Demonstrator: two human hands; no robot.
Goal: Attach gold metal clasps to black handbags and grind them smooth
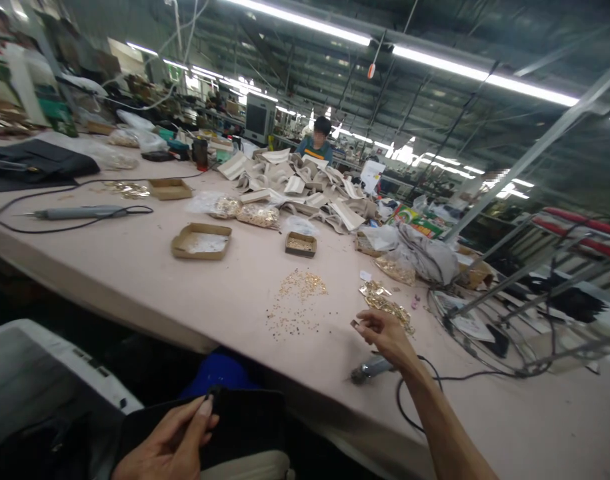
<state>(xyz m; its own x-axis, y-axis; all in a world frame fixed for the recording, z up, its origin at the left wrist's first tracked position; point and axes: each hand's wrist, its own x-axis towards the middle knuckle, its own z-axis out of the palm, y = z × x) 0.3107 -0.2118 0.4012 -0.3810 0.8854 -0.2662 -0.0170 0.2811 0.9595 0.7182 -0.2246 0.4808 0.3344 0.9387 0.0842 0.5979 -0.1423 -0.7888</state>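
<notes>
The right hand (385,333) hovers over the table (159,280) near its front edge, fingertips pinched together on a small metal piece (355,324). Just beyond it lies a pile of gold fittings (387,305); a grey power tool (372,368) rests under the wrist. Below the front edge, the left hand (172,443) grips the rim of a black leather piece (245,420), thumb pressed on top.

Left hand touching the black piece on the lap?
Touching. The head view shows the left hand with thumb and fingertips pinched on the top edge of the black piece, no gap visible.
</notes>
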